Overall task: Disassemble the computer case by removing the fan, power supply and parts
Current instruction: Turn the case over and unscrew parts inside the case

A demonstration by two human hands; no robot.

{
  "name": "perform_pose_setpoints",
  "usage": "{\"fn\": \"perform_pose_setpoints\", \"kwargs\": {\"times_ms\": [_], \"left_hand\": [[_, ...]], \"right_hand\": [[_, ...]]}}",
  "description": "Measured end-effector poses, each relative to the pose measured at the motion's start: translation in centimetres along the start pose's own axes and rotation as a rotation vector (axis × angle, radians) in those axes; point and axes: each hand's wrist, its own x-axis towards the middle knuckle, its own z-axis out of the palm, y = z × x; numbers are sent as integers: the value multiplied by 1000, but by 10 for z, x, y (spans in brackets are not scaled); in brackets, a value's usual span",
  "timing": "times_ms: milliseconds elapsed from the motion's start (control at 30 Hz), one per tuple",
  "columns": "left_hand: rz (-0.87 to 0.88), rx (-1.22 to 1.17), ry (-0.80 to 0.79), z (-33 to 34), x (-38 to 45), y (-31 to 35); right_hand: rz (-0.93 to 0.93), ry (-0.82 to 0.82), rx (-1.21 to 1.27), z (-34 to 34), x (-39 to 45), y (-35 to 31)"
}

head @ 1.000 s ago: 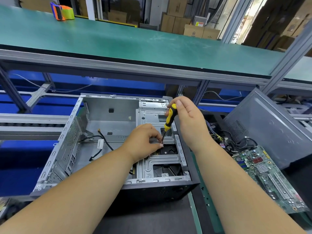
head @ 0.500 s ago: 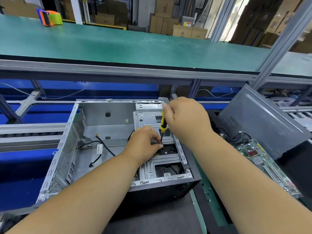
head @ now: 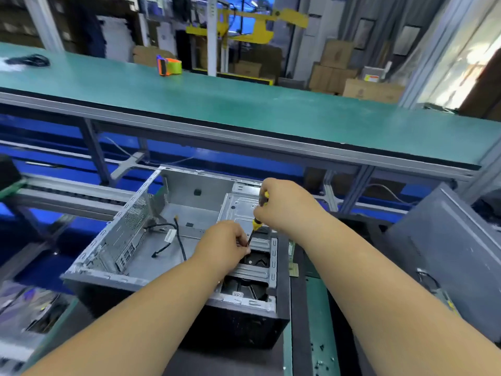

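Both hands are working inside the open grey metal computer case (head: 173,240), which is lying on its side on the dark bench (head: 244,362) directly in front of the person. The right hand (head: 284,204) is gripping the yellow-and-black handle of a screwdriver (head: 256,225), fingers curled round it, and is holding the tool tilted with its tip pointing down at the silver metal drive cage (head: 244,213) on the case's right side. The left hand (head: 225,245) is pinching the dark shaft near its tip, just below the right hand. Loose black cables (head: 179,240) are lying on the case floor to the left of the hands. A grey side panel (head: 447,256) is leaning at the right.
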Motion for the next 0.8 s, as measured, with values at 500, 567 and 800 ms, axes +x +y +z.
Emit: {"fn": "perform_pose_setpoints", "kwargs": {"times_ms": [500,567,800], "left_hand": [[-13,-94,113,10,-20,0],[-12,-101,119,10,-19,-1],[-20,-105,115,10,-19,-3]], "right_hand": [[-238,-96,-29,-4,15,11],[-250,-141,5,-6,15,12],[-321,-146,-70,-11,12,11]]}}
